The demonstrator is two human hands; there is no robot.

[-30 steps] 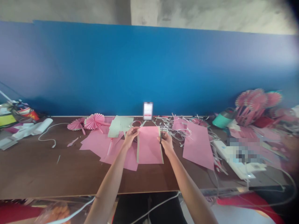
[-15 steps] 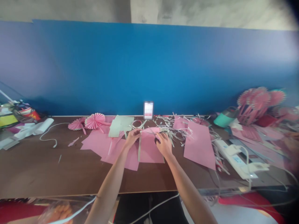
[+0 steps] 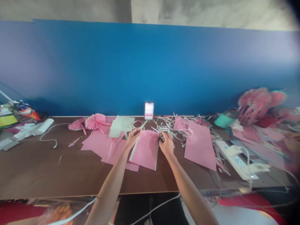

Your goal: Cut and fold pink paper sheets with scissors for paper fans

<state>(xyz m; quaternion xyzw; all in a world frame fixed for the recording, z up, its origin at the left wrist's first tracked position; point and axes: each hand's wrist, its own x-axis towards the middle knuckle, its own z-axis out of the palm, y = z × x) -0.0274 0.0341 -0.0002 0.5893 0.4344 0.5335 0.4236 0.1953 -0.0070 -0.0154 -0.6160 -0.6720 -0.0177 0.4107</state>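
We stretch both bare arms forward, the forearms drawing closer toward the wrists. Our left hand (image 3: 132, 137) lies palm down with its fingertips pinched together. Our right hand (image 3: 167, 144) sits near it, knuckles up and fingers curled closed.

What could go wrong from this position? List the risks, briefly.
1. The left hand pinches only one top corner of the skewed rectangular pink paper sheet; it could crease or tear there.
2. The right hand has its grip closed on a small dark tool, possibly scissors, right at the sheet's edge; a slip could nick the paper.
3. Loose white paper strips beside the right hand could slide under the sheet.
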